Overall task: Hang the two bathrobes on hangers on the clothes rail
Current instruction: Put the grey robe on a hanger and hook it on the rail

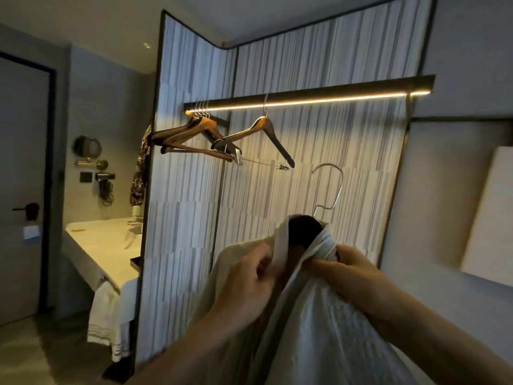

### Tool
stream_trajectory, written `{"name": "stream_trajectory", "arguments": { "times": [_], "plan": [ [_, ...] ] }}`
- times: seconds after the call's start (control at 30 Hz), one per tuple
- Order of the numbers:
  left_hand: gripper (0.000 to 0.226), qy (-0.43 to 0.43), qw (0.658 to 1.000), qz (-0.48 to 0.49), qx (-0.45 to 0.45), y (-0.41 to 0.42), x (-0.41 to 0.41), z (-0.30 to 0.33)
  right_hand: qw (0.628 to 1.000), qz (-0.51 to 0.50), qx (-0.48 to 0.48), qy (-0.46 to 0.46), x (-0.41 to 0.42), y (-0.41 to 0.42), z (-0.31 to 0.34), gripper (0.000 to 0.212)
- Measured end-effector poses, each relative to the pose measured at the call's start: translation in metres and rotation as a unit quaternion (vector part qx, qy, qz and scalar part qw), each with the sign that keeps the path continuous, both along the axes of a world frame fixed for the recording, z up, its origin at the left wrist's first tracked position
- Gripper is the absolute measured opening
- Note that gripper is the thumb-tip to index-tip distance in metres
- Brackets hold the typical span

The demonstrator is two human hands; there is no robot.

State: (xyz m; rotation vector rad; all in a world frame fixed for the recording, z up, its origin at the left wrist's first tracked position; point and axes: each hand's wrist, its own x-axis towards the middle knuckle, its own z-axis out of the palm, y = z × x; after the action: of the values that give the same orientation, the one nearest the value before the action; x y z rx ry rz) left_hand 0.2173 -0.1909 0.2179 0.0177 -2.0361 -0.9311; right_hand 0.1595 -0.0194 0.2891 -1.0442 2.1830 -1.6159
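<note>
A white bathrobe (313, 323) hangs in front of me, draped over a dark wooden hanger (304, 232) whose metal hook (329, 187) sticks up above the collar. My left hand (247, 282) pinches the left collar edge. My right hand (347, 262) grips the right collar fold at the hanger's shoulder. Above, the clothes rail (305, 97) with a lit strip runs across the striped panel. One empty wooden hanger (261, 134) hangs mid-rail, and several more hangers (191, 134) bunch at its left end. A second bathrobe is not in view.
The striped wardrobe panel (277, 190) stands right behind the robe. To the left are a washbasin counter (102, 248) with white towels (104, 315) below, a patterned cloth (140, 173) on the panel's edge, and a dark-framed door (22, 190).
</note>
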Motion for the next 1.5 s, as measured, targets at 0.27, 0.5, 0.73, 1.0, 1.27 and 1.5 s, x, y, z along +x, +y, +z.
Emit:
{"name": "stream_trajectory", "arguments": {
  "times": [0.27, 0.5, 0.73, 1.0, 1.27, 1.5],
  "plan": [
    [0.054, -0.048, 0.983, -0.124, 0.126, 0.021, -0.059, 0.035, 0.995, -0.09, -0.046, -0.015, -0.032, -0.026, 0.034, 0.018],
    [0.015, 0.052, 0.976, -0.115, 0.176, -0.012, -0.145, 0.127, 0.987, -0.132, -0.085, -0.028, -0.093, -0.078, 0.128, 0.038],
    [0.018, 0.076, 0.972, -0.171, 0.142, -0.067, -0.236, 0.223, 0.958, -0.193, -0.208, -0.024, -0.155, -0.14, 0.214, 0.015],
    [0.017, 0.054, 0.948, -0.262, 0.17, -0.11, -0.324, 0.286, 0.932, -0.333, -0.138, 0.047, -0.231, -0.198, 0.295, 0.034],
    [0.024, -0.021, 0.938, -0.311, 0.151, -0.129, -0.391, 0.276, 0.913, -0.386, -0.028, 0.126, -0.286, -0.21, 0.266, 0.026],
    [0.049, -0.05, 0.92, -0.346, 0.178, -0.13, -0.419, 0.253, 0.935, -0.343, -0.049, 0.08, -0.28, -0.199, 0.236, 0.037]
  ]
}}
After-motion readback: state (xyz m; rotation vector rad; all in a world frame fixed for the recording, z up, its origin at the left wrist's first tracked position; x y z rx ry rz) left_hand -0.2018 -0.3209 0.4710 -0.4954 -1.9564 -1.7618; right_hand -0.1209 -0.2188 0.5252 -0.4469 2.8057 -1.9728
